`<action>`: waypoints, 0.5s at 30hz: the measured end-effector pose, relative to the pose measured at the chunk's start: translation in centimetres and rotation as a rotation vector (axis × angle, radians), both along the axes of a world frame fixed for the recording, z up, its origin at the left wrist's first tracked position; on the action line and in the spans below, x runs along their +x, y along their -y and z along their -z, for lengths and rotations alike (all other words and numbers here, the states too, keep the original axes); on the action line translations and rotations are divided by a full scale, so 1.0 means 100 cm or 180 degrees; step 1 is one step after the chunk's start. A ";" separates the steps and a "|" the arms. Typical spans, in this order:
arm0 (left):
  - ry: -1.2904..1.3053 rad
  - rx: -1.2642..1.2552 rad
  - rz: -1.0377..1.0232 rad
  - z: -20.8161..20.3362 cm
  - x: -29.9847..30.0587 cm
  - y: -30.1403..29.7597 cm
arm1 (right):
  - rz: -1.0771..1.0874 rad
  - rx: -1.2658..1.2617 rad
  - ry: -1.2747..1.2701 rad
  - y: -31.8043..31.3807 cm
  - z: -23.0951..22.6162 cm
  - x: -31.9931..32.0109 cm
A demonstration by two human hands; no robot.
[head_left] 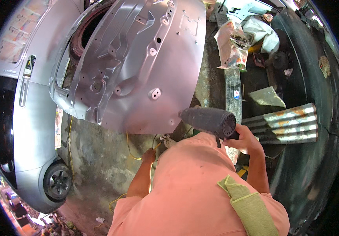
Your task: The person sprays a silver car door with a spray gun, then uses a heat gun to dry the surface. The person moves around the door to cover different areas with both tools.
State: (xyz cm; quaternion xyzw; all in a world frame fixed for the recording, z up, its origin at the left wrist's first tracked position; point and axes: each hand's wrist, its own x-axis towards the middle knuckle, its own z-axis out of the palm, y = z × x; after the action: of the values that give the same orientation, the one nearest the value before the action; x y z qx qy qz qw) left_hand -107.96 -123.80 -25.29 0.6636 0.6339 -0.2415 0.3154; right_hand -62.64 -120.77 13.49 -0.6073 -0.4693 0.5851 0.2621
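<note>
A black heat gun (208, 121), shaped like a hair dryer with a vented round back, is in my right hand (245, 141). My fingers close round its rear end, and its grip is mostly hidden. The narrow nozzle points left, close to the lower right corner of a bare grey metal car panel (173, 74). Lower down, my left hand (150, 155) is closed on a yellow cord (133, 158) beside my body. A light-coloured glove or rag (168, 140) lies near that hand.
A silver car (36, 129) stands on the left. To the right are a dark car body (303, 173), a corrugated metal sheet (283, 124) and a plastic bag (232, 47) on a long beam. The yellow cord also runs over the stained concrete floor (95, 157). A green cloth (252, 208) hangs over my shoulder.
</note>
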 end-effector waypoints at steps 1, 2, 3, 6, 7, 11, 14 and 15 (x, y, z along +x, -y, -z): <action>-0.0032 -0.0081 -0.0074 -0.007 0.007 -0.002 | 0.0155 -0.0071 -0.0015 -0.012 0.000 0.005; 0.0015 -0.0101 0.0125 0.003 0.005 -0.002 | 0.0278 -0.0147 -0.0036 -0.027 -0.003 0.010; -0.0048 -0.0122 -0.0111 0.010 0.005 0.003 | 0.0393 -0.0225 -0.0057 -0.043 -0.006 0.014; -0.0165 -0.0137 -0.0622 -0.001 0.037 -0.010 | 0.0573 0.0147 -0.0176 -0.092 -0.004 0.033; -0.0154 -0.0143 -0.0358 0.002 0.038 -0.009 | 0.0564 0.0258 -0.0201 -0.111 -0.004 0.043; -0.0367 -0.0136 -0.0315 0.014 0.067 -0.006 | 0.0436 0.0585 -0.0090 -0.189 -0.005 0.086; -0.0464 -0.0137 -0.0678 0.000 0.107 -0.014 | 0.0527 0.0801 -0.0201 -0.244 0.005 0.118; -0.0457 -0.0144 -0.0733 -0.009 0.120 -0.018 | 0.0603 0.0832 -0.0227 -0.261 0.006 0.126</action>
State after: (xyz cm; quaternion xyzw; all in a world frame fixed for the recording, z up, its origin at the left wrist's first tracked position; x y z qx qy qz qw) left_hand -95.92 -122.02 -24.43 0.5602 0.7212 -0.2648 0.3097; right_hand -50.01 -94.62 12.89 -0.5884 -0.4725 0.5129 0.4093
